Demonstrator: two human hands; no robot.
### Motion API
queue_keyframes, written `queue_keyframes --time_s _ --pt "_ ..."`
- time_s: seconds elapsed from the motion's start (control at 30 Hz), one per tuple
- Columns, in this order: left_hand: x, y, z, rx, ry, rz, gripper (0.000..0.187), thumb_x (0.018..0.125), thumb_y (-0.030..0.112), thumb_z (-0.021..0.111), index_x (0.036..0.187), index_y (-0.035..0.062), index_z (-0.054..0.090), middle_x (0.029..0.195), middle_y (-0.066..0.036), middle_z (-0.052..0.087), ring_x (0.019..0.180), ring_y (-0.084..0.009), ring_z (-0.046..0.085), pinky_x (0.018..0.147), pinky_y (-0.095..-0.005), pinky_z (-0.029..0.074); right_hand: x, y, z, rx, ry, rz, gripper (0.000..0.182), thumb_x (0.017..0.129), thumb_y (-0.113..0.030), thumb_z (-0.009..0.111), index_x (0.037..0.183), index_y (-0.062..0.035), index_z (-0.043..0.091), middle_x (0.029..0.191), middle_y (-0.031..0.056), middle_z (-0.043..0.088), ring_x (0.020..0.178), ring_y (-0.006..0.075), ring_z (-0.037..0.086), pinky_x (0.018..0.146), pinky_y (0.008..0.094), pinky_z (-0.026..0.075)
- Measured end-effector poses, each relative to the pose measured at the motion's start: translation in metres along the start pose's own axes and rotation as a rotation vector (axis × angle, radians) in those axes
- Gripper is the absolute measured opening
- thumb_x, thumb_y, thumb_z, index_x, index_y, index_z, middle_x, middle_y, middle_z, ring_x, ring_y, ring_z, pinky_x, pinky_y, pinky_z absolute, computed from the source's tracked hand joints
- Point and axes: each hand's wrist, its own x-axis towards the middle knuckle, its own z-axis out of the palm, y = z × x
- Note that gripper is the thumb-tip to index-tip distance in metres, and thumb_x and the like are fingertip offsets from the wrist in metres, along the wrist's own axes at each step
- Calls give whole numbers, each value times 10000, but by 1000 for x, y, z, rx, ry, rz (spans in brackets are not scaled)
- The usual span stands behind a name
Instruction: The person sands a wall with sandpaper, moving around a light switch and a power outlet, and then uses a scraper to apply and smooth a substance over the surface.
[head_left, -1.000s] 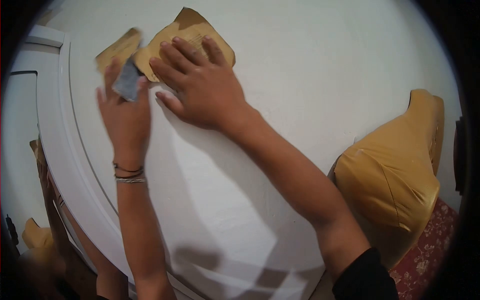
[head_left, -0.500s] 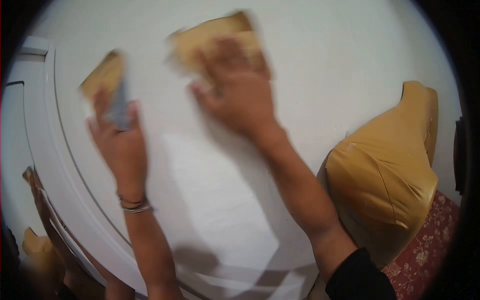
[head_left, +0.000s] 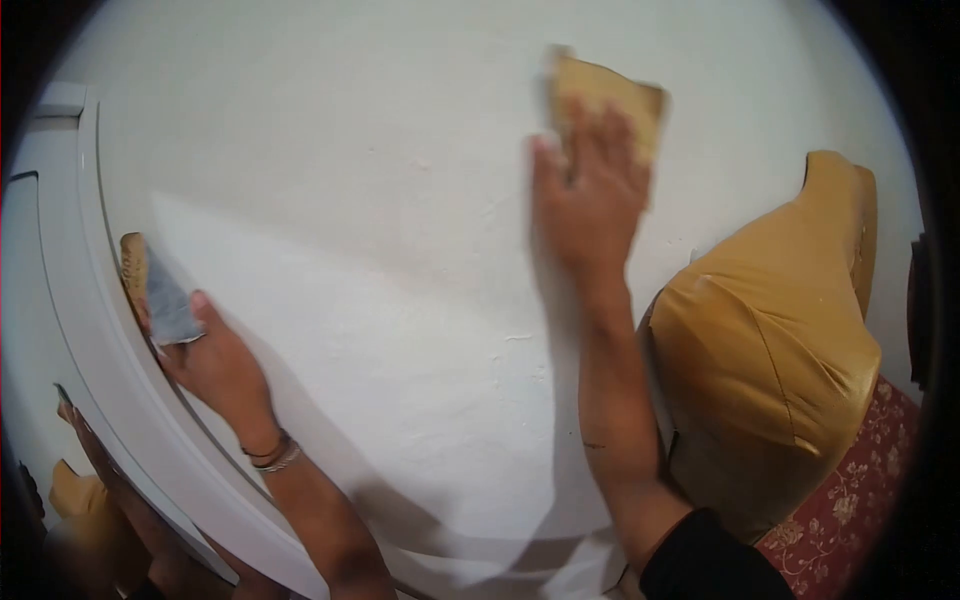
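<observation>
My right hand (head_left: pixel 590 205) lies over a tan-backed sheet of sandpaper (head_left: pixel 610 85) and presses it flat against the white wall (head_left: pixel 400 230), with the fingers on the sheet. Lower on the left, my left hand (head_left: pixel 215 365) grips a folded piece of sandpaper (head_left: pixel 172 300) between thumb and fingers. This piece shows a grey grit face and a tan back with printed lettering. It is close to the white frame beside the wall, and some left fingers are hidden behind it. Small marks and rough flecks show on the wall between my hands.
A mustard-yellow leather-like seat (head_left: pixel 770 320) stands against the wall at right. Below it is red floral fabric (head_left: pixel 850 500). A white curved frame (head_left: pixel 90 250) runs down the left, beside a glossy surface (head_left: pixel 40 300) reflecting arms and something yellow.
My right hand has slid to the right across the wall with its sandpaper. My left hand has moved down and left, keeping its folded piece.
</observation>
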Motion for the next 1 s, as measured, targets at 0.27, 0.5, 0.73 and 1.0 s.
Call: queue_keyframes --time_s 0.27,0.5,0.73,1.0 --pt "-37 29 6 80 -58 372 573 827 255 502 1325 99 267 1362 -59 297 1272 -250 233 1027 -475 106 -51 -56 -24 220 -406 -543 580 769 -416 521 1296 -234 361 1380 86 259 1301 211 171 1031 473 67" --pt "-65 57 7 330 -158 493 490 835 320 472 1294 182 370 1384 -87 248 1285 -259 206 1023 -488 105 -48 -36 -16 -55 -229 -199 636 770 -361 518 1331 -174 285 1392 177 175 1301 284 146 1001 558 44" --pt "-56 6 -4 264 -90 252 550 839 285 479 1277 1 307 1381 -84 252 1283 -263 200 1022 -479 92 -51 13 -23 8 -173 -211 562 763 -363 535 1283 -207 391 1383 140 234 1294 238 193 1016 501 95" --pt "-91 9 -6 83 -203 373 458 813 307 505 1252 198 434 1386 -99 246 1286 -298 185 1014 -506 83 -116 -32 -59 216 -653 -543 553 740 -324 583 1260 -219 426 1373 160 249 1299 283 168 1019 486 80"
